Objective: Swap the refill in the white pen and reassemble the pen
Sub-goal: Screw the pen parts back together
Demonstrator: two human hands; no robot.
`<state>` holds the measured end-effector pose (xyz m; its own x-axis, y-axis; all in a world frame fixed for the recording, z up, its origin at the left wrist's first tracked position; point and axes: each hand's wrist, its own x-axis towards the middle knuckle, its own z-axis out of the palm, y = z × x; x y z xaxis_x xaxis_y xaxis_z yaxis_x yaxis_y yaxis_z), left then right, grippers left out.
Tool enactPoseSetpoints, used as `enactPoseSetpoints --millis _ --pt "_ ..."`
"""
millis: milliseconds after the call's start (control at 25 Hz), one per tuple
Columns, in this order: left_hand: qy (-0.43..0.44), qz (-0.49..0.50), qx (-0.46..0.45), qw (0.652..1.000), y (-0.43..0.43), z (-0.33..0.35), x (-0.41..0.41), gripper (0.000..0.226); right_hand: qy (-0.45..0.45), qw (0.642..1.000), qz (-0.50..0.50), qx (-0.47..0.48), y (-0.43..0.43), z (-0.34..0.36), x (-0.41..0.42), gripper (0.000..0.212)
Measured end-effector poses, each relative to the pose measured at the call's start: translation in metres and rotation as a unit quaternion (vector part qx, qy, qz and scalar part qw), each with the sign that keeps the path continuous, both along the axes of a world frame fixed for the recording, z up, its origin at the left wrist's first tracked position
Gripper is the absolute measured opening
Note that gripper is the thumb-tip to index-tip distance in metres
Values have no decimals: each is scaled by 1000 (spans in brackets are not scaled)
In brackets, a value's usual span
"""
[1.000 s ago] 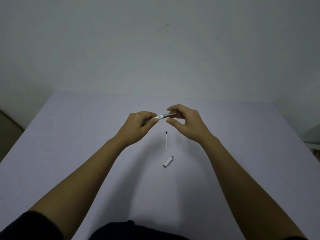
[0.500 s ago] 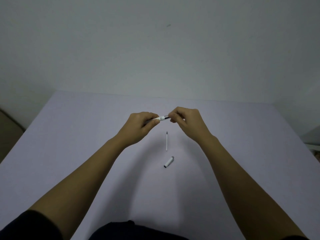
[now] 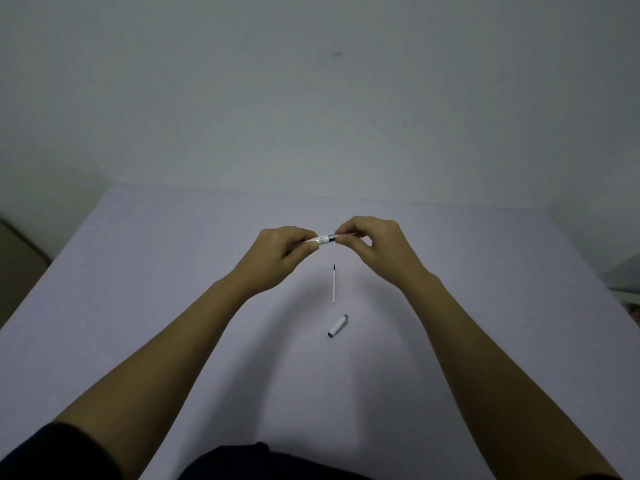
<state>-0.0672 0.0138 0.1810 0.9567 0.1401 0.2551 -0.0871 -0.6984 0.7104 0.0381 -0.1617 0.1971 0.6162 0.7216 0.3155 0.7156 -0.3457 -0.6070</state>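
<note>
I hold the white pen [image 3: 323, 239] level above the table between both hands. My left hand [image 3: 277, 258] grips its barrel, most of which is hidden in the fist. My right hand [image 3: 375, 244] pinches the front end, just past a dark ring; a thin pale part shows between its fingers. A loose thin white refill [image 3: 334, 285] with a dark tip lies on the table below the hands, pointing away from me. The white pen cap [image 3: 337, 326] lies a little nearer to me, tilted.
The table [image 3: 138, 306] has a pale lilac top and meets a plain wall at the back. A brown object [image 3: 17, 258] stands off the left edge and a pale object [image 3: 627, 282] off the right edge.
My right hand has slid left along the pen's front end and closed on it, so less of the dark section shows. The refill and cap have not moved.
</note>
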Motion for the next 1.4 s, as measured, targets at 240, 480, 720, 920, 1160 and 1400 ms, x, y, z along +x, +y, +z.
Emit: enactPoseSetpoints --millis 240,480,720,920,1160,1400 --pt "-4 14 7 1000 0 0 2 20 -18 999 15 -27 -1 1 2 16" --pt "-2 15 0 1000 -1 -2 0 20 -27 999 15 -42 0 0 3 21" --pt "-32 12 35 999 -2 -3 1 19 -71 997 -3 -41 6 -1 4 20" --pt "-12 47 26 999 -4 -17 -1 21 16 998 -7 -64 6 -13 4 35" --pt "33 85 8 996 0 -40 -2 22 118 965 -218 -87 -5 -102 11 29" --pt "73 65 1 995 0 -55 10 22 253 901 -280 -214 -1 -184 -17 35"
